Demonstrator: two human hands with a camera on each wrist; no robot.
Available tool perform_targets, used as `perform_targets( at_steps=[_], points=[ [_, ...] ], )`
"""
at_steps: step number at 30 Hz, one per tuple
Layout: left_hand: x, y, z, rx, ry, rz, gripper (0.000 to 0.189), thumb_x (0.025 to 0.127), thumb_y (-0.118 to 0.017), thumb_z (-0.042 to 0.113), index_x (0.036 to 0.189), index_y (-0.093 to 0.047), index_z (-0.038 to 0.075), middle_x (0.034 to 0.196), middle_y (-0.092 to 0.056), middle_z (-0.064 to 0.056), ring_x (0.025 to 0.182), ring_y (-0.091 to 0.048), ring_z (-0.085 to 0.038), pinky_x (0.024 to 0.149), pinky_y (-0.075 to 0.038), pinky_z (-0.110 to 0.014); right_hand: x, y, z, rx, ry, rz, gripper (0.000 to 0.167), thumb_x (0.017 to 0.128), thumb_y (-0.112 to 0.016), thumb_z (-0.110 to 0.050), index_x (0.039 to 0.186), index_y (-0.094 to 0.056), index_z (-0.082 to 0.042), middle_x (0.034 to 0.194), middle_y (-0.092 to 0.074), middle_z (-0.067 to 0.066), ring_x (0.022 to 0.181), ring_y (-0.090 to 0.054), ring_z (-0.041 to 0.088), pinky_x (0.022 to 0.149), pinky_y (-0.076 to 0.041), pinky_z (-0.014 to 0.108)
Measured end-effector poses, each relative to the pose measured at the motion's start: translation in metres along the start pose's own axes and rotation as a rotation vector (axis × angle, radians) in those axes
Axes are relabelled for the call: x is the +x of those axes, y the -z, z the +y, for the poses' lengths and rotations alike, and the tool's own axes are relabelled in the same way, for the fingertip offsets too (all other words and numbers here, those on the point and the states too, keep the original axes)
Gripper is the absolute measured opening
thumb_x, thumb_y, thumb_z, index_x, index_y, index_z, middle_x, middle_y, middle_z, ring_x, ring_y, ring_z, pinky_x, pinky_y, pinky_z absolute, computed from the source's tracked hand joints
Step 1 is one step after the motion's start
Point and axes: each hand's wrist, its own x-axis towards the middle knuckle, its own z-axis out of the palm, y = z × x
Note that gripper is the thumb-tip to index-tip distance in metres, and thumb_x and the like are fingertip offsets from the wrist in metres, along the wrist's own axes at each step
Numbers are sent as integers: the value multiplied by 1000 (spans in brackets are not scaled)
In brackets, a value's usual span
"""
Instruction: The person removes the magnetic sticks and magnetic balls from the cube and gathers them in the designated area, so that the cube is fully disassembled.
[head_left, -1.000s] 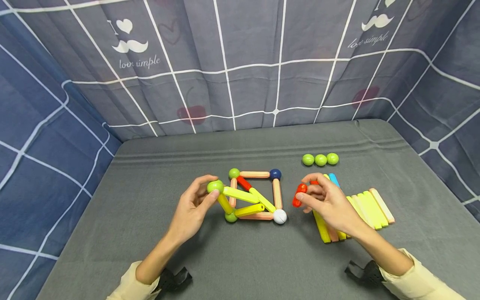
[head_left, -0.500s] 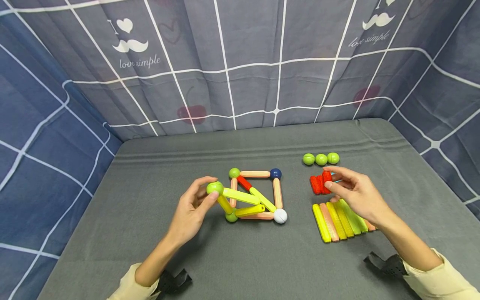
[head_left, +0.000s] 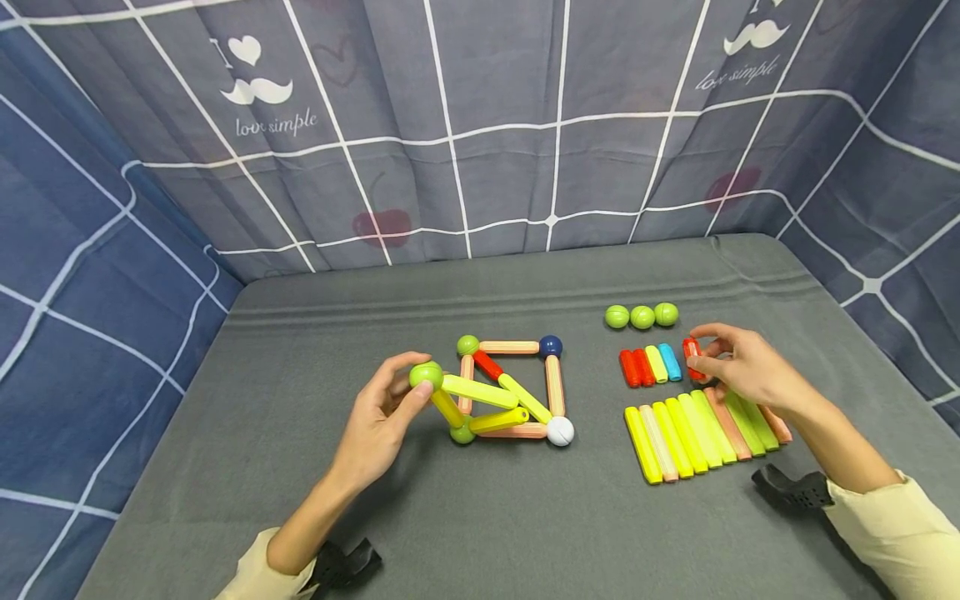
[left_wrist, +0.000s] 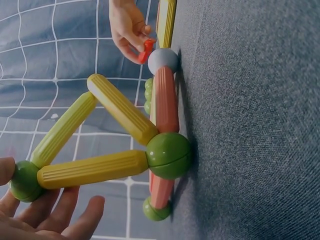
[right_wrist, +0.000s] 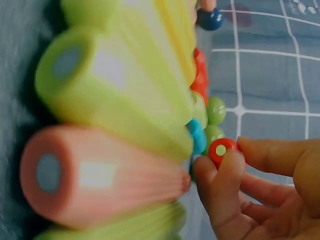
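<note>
1. Currently, your right hand [head_left: 746, 367] pinches a short red rod [head_left: 692, 358] between thumb and index finger, just right of the short blue rod [head_left: 670, 362]. Whether it touches the cloth [head_left: 300, 492], you cannot tell.
2. Your left hand [head_left: 385, 414] grasps the raised green ball [head_left: 427, 376] by its sides, thumb against forefinger; from it, 1 yellow rod [head_left: 447, 409] slants down to the lower green ball [head_left: 462, 431], and 1 lime rod [head_left: 480, 390] reaches rightward, its far end near that of another yellow rod [head_left: 501, 420].
3. Handling, red rod: probably light, stiff plastic, hard to damage. Small and roundish, so it may roll; take it mid-length, leaving the pale end disc [right_wrist: 221, 150] uncovered.
4. Handling, raised ball: smooth, likely a little slippery. Joints look magnetic and free to swivel; a tug could fold or detach the rods. Hold it at its equator, away from the rod contacts.
5. Pose, left: forearm angles up and inward from your lower left; the left wrist view has the other fingers extended near the ball.
6. Pose, right: forearm comes in from your lower right, hand above the far right end of the long-rod row [head_left: 697, 433].
</note>
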Motion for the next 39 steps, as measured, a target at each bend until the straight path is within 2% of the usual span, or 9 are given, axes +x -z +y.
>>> perform_targets(
  at_steps=[5, 18, 24, 28, 32, 35, 39],
  points=[
    [0, 1, 0, 14, -4, 4, 31, 101, -55, 6, 132, -51, 5, 116, -68, -15, 103, -66, -24, 90, -53, -32, 9, 1, 1, -25, -37, -51, 48, 98, -61, -10, 136, -43, 12, 99, -59, 20, 55, -62, 25, 56, -56, 36],
    [1, 0, 1, 13, 2, -15, 31, 101, -56, 7, 132, -51, 5, 115, -69, -14, 103, -66, -24, 90, -52, -30, 16, 1, 1, -75, -62, -122, 48, 97, -59, -5, 136, -40, 15, 95, -57, 18, 57, -58, 24, 54, -55, 34],
    [2, 0, 2, 1, 1, -19, 31, 101, -56, 6, 132, -51, 5, 116, -68, -15, 101, -67, -25, 89, -54, -34, 16, 1, 2, -78, -57, -107, 47, 98, -58, -5, 136, -41, 15, 96, -57, 18, 51, -57, 24, 52, -55, 35],
    [2, 0, 2, -11, -6, -24, 31, 101, -55, 5, 132, -51, 4, 116, -68, -17, 98, -68, -26, 87, -55, -37, 14, 1, 1, -92, -55, -83, 46, 99, -57, -10, 135, -43, 14, 102, -57, 22, 50, -56, 24, 51, -54, 35],
    [2, 0, 1, -24, -8, -26, 31, 101, -56, 5, 132, -51, 3, 115, -67, -17, 98, -68, -26, 85, -56, -40, 9, 0, -5, -128, -29, -31, 46, 102, -56, -18, 136, -45, 11, 113, -55, 28, 62, -60, 23, 52, -55, 35],
    [2, 0, 1, -27, -7, -23, 31, 100, -57, 5, 131, -52, 4, 114, -68, -17, 96, -68, -26, 84, -56, -43, 2, -5, -15, -127, 15, 2, 45, 103, -55, -20, 135, -47, 9, 117, -55, 28, 68, -60, 24, 53, -55, 36],
    [2, -1, 2, -27, -8, -23, 31, 100, -57, 5, 131, -52, 4, 113, -68, -17, 95, -69, -26, 84, -55, -47, -5, -21, -39, -75, 117, 32, 37, 101, -58, -17, 130, -54, 5, 110, -62, 22, 63, -58, 27, 51, -52, 35]
  ],
)
